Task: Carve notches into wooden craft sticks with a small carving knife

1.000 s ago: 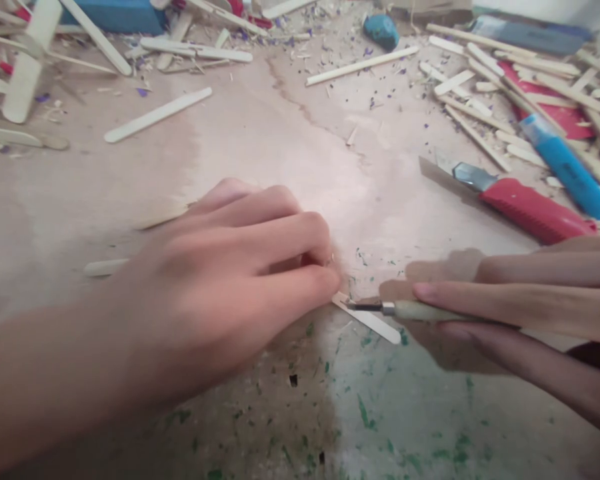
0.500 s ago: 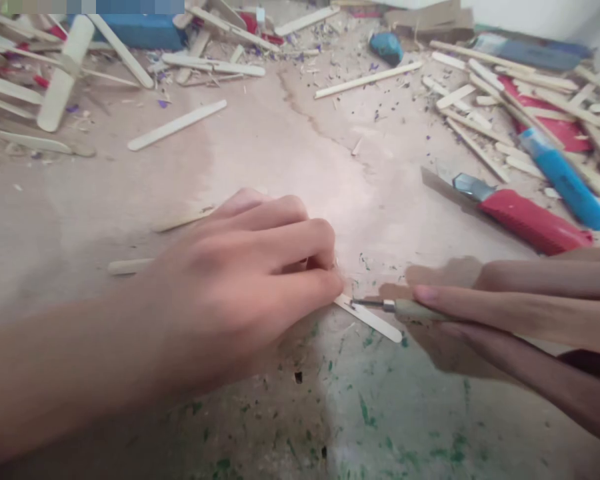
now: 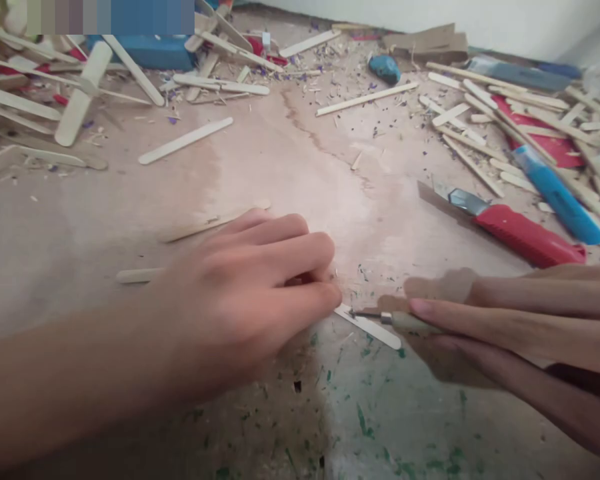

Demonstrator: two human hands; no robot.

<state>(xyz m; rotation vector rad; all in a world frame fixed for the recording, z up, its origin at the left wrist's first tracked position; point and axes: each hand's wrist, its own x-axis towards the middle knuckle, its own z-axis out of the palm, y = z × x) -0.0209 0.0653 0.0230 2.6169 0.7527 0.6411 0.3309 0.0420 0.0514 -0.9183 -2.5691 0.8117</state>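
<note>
My left hand (image 3: 245, 293) lies knuckles up on the worn work surface, its fingers curled and pressing down one end of a flat wooden stick (image 3: 375, 328). My right hand (image 3: 510, 320) comes in from the right, its fingers closed on a small craft knife (image 3: 405, 322) with a pale handle. The thin metal blade tip rests on the stick just right of my left fingertips. Most of the stick is hidden under my left hand.
A red utility knife (image 3: 515, 233) with its blade out lies at the right, a blue marker (image 3: 560, 193) beyond it. Several wooden sticks (image 3: 185, 141) and shavings litter the far side, with a blue block (image 3: 150, 52) at the back left and a teal lump (image 3: 384, 67).
Both hands keep their hold on the stick and the knife. The view has tilted up, so everything sits slightly lower in the picture and more of the far clutter shows.
</note>
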